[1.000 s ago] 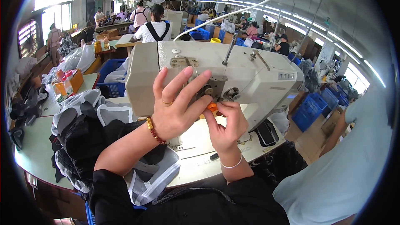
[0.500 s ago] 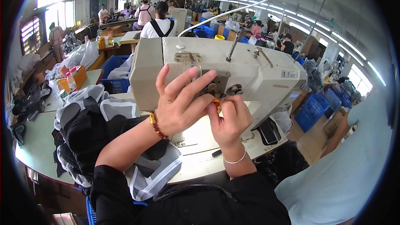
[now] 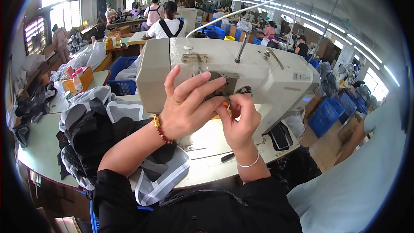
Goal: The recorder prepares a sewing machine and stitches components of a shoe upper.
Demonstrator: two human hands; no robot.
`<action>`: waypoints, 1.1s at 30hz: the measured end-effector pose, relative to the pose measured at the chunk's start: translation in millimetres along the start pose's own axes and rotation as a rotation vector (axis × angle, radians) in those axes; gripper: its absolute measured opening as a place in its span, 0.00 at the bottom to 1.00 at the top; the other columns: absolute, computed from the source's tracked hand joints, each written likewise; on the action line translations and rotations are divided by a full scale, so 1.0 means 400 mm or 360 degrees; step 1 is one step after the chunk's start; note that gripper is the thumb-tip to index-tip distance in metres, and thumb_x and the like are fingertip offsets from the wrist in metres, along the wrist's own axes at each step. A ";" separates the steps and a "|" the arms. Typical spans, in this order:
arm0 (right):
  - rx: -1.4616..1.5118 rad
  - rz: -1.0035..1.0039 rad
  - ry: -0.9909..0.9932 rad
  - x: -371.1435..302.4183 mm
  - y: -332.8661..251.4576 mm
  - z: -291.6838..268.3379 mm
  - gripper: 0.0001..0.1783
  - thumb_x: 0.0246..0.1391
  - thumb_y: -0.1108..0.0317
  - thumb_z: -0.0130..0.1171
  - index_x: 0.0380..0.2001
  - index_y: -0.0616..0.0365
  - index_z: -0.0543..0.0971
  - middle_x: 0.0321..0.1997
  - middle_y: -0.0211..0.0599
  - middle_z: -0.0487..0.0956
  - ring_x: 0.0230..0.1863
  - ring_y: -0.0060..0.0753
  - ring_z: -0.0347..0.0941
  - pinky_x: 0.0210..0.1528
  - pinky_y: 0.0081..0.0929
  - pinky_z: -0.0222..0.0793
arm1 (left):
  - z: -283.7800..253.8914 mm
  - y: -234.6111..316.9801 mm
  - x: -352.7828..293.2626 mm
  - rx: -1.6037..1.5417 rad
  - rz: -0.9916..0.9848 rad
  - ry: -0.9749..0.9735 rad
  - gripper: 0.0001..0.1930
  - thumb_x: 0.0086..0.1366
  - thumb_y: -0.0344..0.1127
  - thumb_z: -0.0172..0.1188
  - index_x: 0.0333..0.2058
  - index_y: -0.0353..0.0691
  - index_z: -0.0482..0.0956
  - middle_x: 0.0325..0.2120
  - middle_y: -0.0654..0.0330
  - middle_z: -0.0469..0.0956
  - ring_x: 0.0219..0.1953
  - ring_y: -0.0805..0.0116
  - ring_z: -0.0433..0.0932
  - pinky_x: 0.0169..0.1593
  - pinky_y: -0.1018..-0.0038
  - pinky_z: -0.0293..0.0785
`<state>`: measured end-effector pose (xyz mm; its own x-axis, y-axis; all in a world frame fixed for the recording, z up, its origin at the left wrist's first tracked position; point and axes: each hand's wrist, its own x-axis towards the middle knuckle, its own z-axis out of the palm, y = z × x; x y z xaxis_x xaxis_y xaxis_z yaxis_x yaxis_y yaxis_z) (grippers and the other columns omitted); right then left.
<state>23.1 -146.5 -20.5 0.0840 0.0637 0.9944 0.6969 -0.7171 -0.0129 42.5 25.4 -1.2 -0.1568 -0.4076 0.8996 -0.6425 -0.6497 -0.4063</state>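
Note:
In front of me stands a cream sewing machine [image 3: 267, 71], and both my hands are raised at the front of its head. My left hand [image 3: 185, 112] has its outer fingers stretched out; its index fingertip is against a small orange piece [image 3: 225, 104], and its thumb is mostly hidden. Close against it, my right hand [image 3: 242, 123] is closed in a pinch beside the orange piece; what lies between these fingertips is too small to make out. Just above the hands is a metal thread-guide plate [image 3: 228, 76], and right of them a round tension dial [image 3: 244, 90].
Black and grey fabric pieces [image 3: 92, 133] are heaped left of the machine. A dark flat piece [image 3: 280, 137] lies at the table's right. Blue crates [image 3: 324, 118] stand on the floor to the right. A person in a light blue top [image 3: 349, 172] is close at my right.
The right hand's fingers have shifted slightly, with the index finger more arched over the orange piece. The left hand keeps nearly the same pose. The whole view has moved a little.

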 end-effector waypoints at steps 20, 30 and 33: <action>0.0017 0.0002 -0.0016 -0.022 -0.048 -0.011 0.18 0.47 0.80 0.72 0.44 0.66 0.80 0.39 0.45 0.80 0.31 0.39 0.81 0.30 0.30 0.76 | 0.002 -0.008 -0.009 0.0085 0.0046 0.0017 0.09 0.55 0.38 0.65 0.36 0.49 0.85 0.56 0.67 0.79 0.64 0.65 0.68 0.72 0.49 0.54; 0.0021 0.0003 -0.0031 -0.013 -0.017 -0.031 0.19 0.45 0.79 0.75 0.41 0.65 0.81 0.37 0.45 0.81 0.31 0.41 0.80 0.29 0.30 0.76 | -0.102 0.015 -0.116 0.0175 0.0314 0.0070 0.19 0.45 0.32 0.65 0.39 0.46 0.89 0.32 0.67 0.76 0.36 0.67 0.73 0.39 0.63 0.72; 0.0010 -0.0039 -0.0052 -0.005 -0.030 -0.008 0.19 0.44 0.78 0.76 0.41 0.66 0.81 0.37 0.44 0.81 0.30 0.39 0.80 0.29 0.29 0.76 | -0.104 0.081 -0.227 0.0096 0.0012 -0.1017 0.13 0.46 0.31 0.62 0.33 0.40 0.84 0.21 0.68 0.67 0.23 0.70 0.70 0.25 0.71 0.66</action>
<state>12.2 -140.0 -22.3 0.0901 0.1038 0.9905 0.7034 -0.7107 0.0104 4.7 68.1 -89.3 0.3286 -0.7022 0.6316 -0.5971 -0.6726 -0.4371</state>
